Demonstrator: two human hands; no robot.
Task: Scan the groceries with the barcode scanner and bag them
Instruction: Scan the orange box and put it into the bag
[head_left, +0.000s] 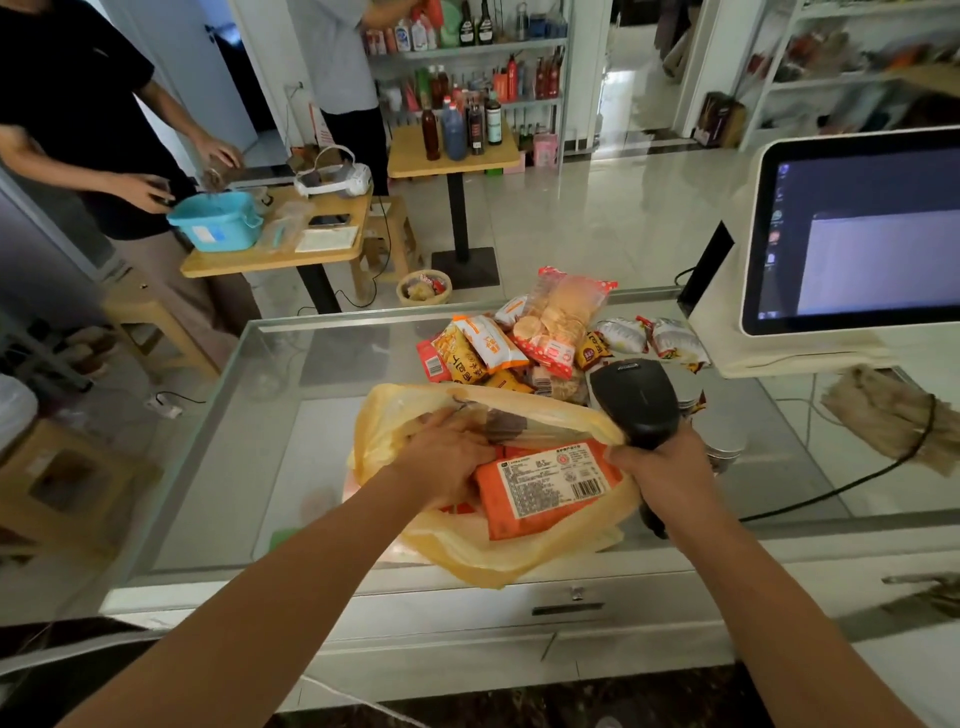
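Note:
A yellow plastic bag (467, 551) lies open on the glass counter (291, 447). Inside it an orange packet (545, 486) shows its white label and barcode face up. My left hand (447, 460) reaches into the bag's mouth, fingers curled on the orange packet's left edge. My right hand (662, 470) grips the handle of the black barcode scanner (636, 400) and also pinches the bag's right rim. A pile of snack packets (524, 340) lies just beyond the bag.
A white checkout screen (857, 234) stands at the right, its cable running across the counter. Two more packets (649, 338) lie near its base. A brush (883, 415) rests at the right. Beyond the counter stand wooden tables, shelves and two people.

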